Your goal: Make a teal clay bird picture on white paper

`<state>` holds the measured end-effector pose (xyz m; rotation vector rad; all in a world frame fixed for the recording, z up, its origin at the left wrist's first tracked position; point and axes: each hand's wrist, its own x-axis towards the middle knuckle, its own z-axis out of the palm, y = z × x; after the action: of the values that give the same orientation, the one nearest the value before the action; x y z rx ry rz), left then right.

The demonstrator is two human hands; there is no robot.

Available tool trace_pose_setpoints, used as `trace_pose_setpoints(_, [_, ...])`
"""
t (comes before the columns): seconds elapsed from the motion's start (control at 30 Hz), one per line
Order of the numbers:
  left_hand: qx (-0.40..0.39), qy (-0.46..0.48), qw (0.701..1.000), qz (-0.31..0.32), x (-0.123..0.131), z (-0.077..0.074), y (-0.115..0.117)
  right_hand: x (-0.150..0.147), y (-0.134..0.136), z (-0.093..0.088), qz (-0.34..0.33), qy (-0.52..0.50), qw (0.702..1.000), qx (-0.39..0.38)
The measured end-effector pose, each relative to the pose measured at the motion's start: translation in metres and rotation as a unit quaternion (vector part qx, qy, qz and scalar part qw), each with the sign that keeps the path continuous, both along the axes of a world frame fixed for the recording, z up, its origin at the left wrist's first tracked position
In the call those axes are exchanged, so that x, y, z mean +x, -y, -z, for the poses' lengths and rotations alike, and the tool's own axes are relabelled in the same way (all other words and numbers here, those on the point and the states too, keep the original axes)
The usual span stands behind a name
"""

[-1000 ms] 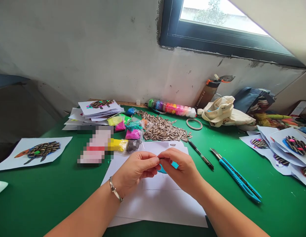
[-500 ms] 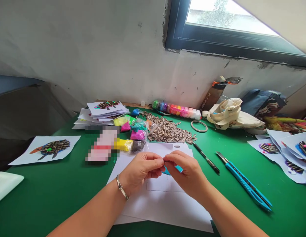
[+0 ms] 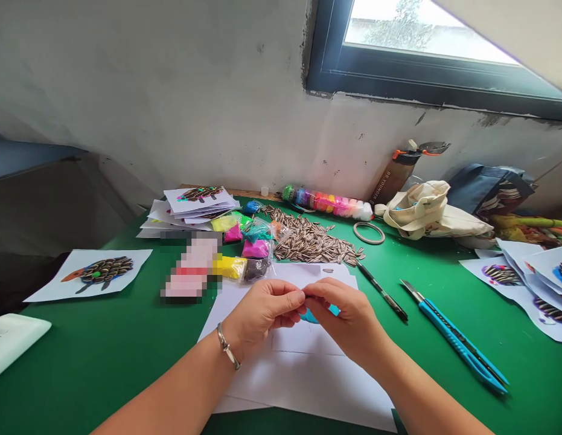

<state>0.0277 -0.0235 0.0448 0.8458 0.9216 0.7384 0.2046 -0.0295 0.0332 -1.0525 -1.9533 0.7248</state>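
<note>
My left hand, with a metal bangle at the wrist, is closed in a pinch over the white paper. My right hand meets it fingertip to fingertip, its thumb and index finger pressed together. Whatever lies between the fingertips is hidden or too small to make out. Behind and below the fingers shows a flat bright-blue piece, probably modelling clay, partly covered by my right hand. A lone striped sunflower seed lies at the paper's far edge.
Beyond the paper are a heap of sunflower seeds and bagged coloured clay. To the right lie a pen, a blue utility knife with its blade out, and a tape roll. A seed-turtle picture lies left.
The whole view has shifted slightly, so things appear a little farther right. My hands keep the same fingertip-to-fingertip pinch over the paper.
</note>
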Motion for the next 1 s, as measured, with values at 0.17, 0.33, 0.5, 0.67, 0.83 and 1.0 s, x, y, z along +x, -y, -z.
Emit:
trace_pose_setpoints(0.17, [0.001,-0.012,1.000,0.012,0.0001,-0.0003,-0.0005,-0.0003,0.0012,-0.0002,-0.001,0.019,1.000,0.014])
trace_pose_setpoints(0.33, [-0.001,-0.009,1.000,0.019,0.0015,0.0006,-0.0004,-0.0011,0.0034,-0.0010,0.012,0.021,1.000,0.002])
trace_pose_setpoints(0.5, [0.017,-0.031,0.999,0.002,0.0028,0.0011,-0.0003,-0.0013,0.0027,-0.0007,0.029,0.002,0.999,-0.041])
trace_pose_setpoints(0.67, [0.028,-0.039,0.999,-0.021,0.0041,0.0014,-0.0004,-0.0011,0.0024,0.0029,0.020,0.026,0.999,0.005])
trace_pose_setpoints(0.83, [0.033,-0.040,0.998,-0.024,0.0031,0.0042,-0.0021,0.0010,0.0017,0.0050,0.008,0.064,0.997,0.037])
trace_pose_setpoints(1.0, [0.037,-0.062,0.997,-0.037,-0.0007,0.0046,-0.0035,0.0074,-0.0015,0.0046,0.048,0.022,0.999,0.002])
